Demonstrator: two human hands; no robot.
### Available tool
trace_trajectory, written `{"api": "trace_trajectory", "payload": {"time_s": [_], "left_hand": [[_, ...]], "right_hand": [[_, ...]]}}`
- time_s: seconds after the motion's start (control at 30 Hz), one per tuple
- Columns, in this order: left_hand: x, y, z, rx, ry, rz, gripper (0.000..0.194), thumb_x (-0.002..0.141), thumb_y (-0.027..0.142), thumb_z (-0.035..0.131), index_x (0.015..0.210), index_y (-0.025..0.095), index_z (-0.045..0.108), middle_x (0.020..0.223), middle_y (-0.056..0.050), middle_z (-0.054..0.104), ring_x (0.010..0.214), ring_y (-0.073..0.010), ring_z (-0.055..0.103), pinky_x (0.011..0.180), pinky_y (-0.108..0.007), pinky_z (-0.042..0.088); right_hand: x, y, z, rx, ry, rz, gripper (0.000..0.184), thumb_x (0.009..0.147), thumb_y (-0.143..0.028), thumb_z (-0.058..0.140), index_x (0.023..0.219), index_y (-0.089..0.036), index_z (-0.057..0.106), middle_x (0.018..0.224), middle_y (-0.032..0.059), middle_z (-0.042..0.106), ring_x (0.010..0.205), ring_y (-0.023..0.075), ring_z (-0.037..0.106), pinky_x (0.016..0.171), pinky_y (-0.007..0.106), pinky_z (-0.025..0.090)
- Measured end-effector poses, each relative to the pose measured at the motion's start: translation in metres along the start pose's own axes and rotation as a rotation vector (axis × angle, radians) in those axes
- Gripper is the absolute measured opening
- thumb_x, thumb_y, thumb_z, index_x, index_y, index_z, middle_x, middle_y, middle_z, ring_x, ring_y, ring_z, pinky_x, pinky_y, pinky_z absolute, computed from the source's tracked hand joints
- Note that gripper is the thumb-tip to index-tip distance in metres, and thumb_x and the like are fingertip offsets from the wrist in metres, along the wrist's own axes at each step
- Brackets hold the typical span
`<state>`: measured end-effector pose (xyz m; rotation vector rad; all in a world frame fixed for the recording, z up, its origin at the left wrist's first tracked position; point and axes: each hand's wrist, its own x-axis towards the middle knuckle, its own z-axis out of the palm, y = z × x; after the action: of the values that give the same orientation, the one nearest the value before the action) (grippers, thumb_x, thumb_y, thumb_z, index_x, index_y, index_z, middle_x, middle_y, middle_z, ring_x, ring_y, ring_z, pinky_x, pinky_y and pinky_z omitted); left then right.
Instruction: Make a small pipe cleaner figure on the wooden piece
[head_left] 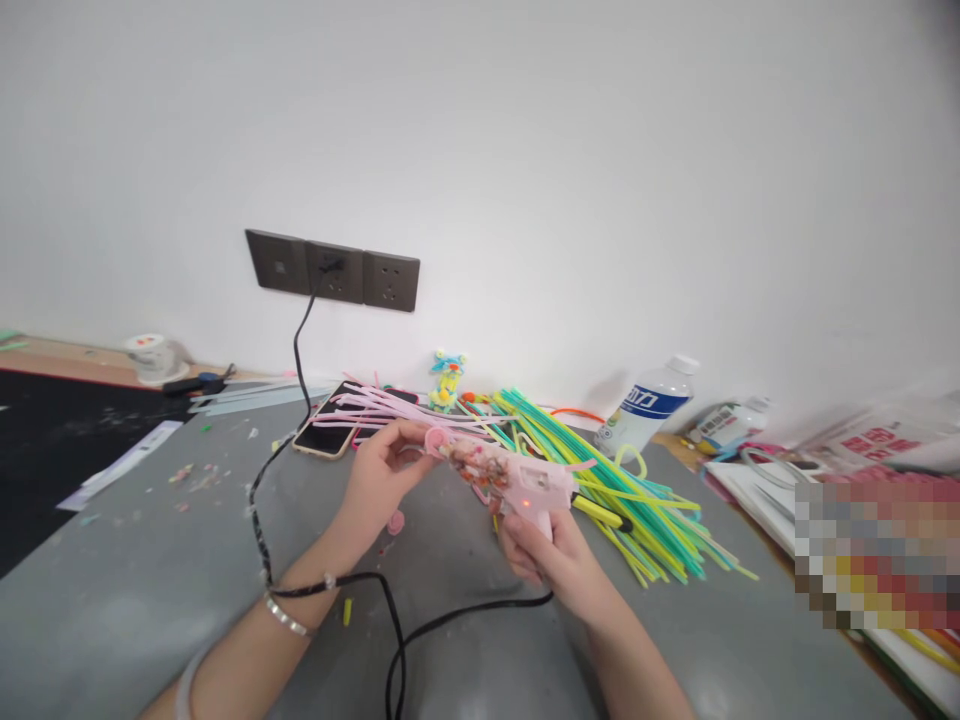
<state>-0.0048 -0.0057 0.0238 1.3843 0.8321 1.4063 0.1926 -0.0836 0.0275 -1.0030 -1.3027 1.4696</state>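
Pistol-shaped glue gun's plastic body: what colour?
Glue gun's body: pale pink, best seen in head view.

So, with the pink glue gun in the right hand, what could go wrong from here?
Burn: the left hand holds a round pink piece right by the front of the pink glue gun, whose light glows; if the tip is hot, that hand may get burned.

Snag: the black cord crosses the left forearm, so moving that arm could perhaps tug the gun in the right hand.

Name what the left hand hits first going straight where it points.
Beyond the pink coil it holds, the left hand would probably meet the pink glue gun, though depth is unclear.
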Motion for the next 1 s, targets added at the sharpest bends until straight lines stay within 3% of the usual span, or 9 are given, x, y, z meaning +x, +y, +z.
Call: {"api": "trace_trajectory", "payload": {"time_s": [0.53,1.0], "left_hand": [[-0.0004,0.0035,0.0014,0.003,0.019,-0.066,0.029,0.065,0.036,0.082,0.082,0.017,0.068,0.085,-0.006,0.073,0.081,-0.0197,0.068,0.074,-0.031,0.056],[-0.0006,0.0064,0.001,0.021,0.003,-0.025,0.023,0.067,0.032,0.08,0.08,0.017,0.069,0.086,-0.006,0.073,0.084,-0.0204,0.069,0.076,-0.031,0.056]], "right_hand": [[-0.0007,-0.0028,-0.0038,0.008,0.041,0.046,0.051,0.075,-0.066,0.067,0.082,-0.018,0.049,0.047,-0.0113,0.03,0.039,0.0041,0.022,0.038,0.019,0.019],[-0.0003,-0.0051,-0.0048,-0.021,0.06,0.002,0.048,0.078,-0.063,0.065,0.083,-0.017,0.051,0.048,-0.01,0.033,0.04,0.0044,0.023,0.037,0.019,0.019]]}}
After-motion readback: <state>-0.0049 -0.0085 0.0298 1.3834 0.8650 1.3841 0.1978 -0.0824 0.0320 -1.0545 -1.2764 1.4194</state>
